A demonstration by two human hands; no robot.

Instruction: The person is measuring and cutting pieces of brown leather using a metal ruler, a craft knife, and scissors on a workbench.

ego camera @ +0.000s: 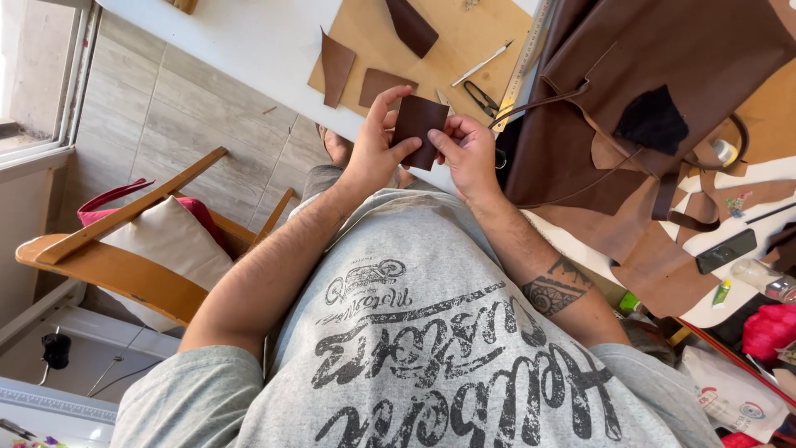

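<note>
1. The left hand [373, 153] and the right hand [468, 153] hold one small dark brown leather piece [417, 124] between them, above the person's lap at the near edge of the white tabletop [249, 41].
2. The left hand's fingers [386, 104] are closed on the piece's left edge, thumb on the near face and index finger stretched up behind it.
3. The right hand's fingers [444, 143] are pinched shut on its right edge, thumb on the near face.
4. The piece stands roughly upright, tilted slightly, clear of the tabletop.
5. Just beyond the hands a tan board [448, 41] lies on the tabletop with three brown leather scraps [336, 66] on it, a white pen [482, 64] and black snips [481, 98].
6. A metal ruler [527, 58] lies along the board's right edge.
7. To the right lies a large brown hide [663, 50] with long straps.
8. On the left stands a wooden chair [116, 270] with a cushion, on the tiled floor [166, 116].
</note>
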